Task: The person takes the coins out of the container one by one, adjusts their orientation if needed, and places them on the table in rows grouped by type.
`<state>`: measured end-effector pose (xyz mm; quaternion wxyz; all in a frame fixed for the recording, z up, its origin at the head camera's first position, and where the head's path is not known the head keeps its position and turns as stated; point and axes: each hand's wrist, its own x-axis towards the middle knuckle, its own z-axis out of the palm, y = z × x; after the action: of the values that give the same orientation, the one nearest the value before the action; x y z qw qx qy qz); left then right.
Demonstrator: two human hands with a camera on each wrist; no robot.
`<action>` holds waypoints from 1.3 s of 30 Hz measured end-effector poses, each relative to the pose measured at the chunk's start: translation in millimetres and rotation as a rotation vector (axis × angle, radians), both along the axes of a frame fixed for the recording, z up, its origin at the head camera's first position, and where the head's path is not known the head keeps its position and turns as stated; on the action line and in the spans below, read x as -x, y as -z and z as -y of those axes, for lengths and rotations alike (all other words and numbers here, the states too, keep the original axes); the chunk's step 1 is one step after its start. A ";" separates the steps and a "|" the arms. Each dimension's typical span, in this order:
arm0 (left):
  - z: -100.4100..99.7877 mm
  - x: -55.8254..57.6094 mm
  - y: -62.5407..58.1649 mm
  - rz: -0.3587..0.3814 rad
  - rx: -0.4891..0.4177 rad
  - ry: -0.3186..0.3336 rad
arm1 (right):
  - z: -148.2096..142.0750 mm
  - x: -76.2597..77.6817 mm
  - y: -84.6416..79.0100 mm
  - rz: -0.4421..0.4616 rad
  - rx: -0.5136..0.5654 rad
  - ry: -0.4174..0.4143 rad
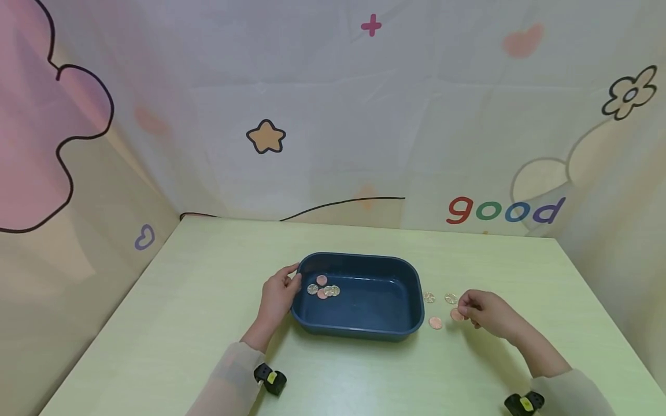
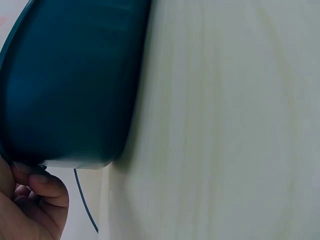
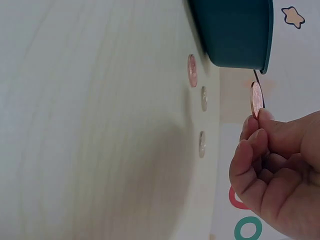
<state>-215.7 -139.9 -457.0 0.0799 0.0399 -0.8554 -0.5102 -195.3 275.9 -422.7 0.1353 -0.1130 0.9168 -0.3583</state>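
A dark blue rectangular tub [image 1: 364,332] stands on the table, with several copper and gold coins [image 1: 321,281] at the left of its floor. My left hand [image 1: 278,294] holds the tub's left end at the rim; in the left wrist view its fingers [image 2: 47,187] are curled against the tub's end. Off the tub's right side, my right hand [image 1: 489,312] pinches a copper coin [image 3: 256,97] between thumb and fingertips, raised above the table. Beneath and beside it lie another copper coin [image 1: 435,323] and two gold coins [image 1: 429,297].
The pale wooden table [image 1: 156,323] reaches back to a printed cloth backdrop [image 1: 322,115], which also hangs along both sides. Black wrist cameras [image 1: 270,378] are strapped to both forearms.
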 end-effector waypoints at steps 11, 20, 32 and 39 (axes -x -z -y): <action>-0.9 -0.7 -2.5 0.001 0.008 -0.003 | -6.8 0.0 14.0 -0.012 -0.048 0.034; -0.9 2.5 -2.5 0.017 0.011 -0.001 | -10.9 8.4 24.1 -0.041 -0.135 0.000; -0.9 0.1 -2.4 0.032 0.008 0.001 | -8.8 10.7 22.3 -0.033 -0.158 -0.007; -1.4 -1.3 -2.9 0.029 0.009 0.003 | -5.9 10.2 22.1 -0.039 -0.184 -0.007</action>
<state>-214.4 -138.5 -454.1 0.0669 0.0457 -0.8589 -0.5057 -205.5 281.8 -444.8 0.1285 -0.1103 0.9479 -0.2698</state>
